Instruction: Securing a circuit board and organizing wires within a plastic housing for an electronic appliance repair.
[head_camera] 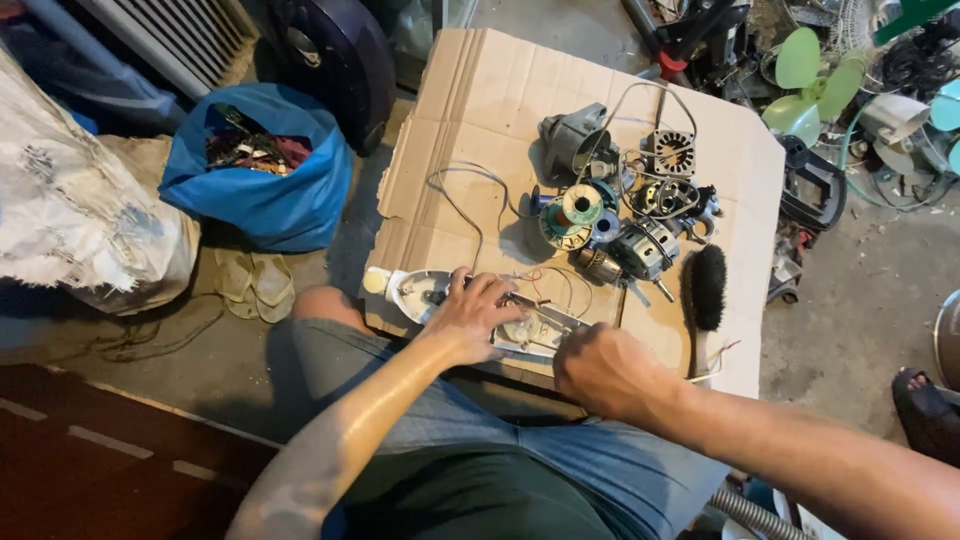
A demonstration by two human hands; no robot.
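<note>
Left fingers (490, 290) spread and pressed flat on the opened white appliance housing (480, 305), pinning it down; right hand (600, 370) curled into a loose fist at the housing's right end, seemingly gripping a slim tool, though what lies inside that fist cannot be told. Housing lying along the near edge of the cardboard sheet (480, 90), toward its near-left corner, thin red wires (545, 280) trailing from it. Probably light, stiff moulded plastic with metal plates inside: rigid enough to press on, likely brittle at thin edges, best held across the broad body as the left hand (470, 320) does, clear of the wires, which look fragile at their joints. Further out, near the sheet's middle and right: one solder spool (580, 208), one small motor (645, 248), one square laminated core (668, 152), one grey cup-shaped casing (570, 140), one black brush (708, 288) by the right edge. Off the cardboard: one blue bag (260, 185) at left, two sandals (255, 285) below it, green fan blades (815, 75) at far right.
</note>
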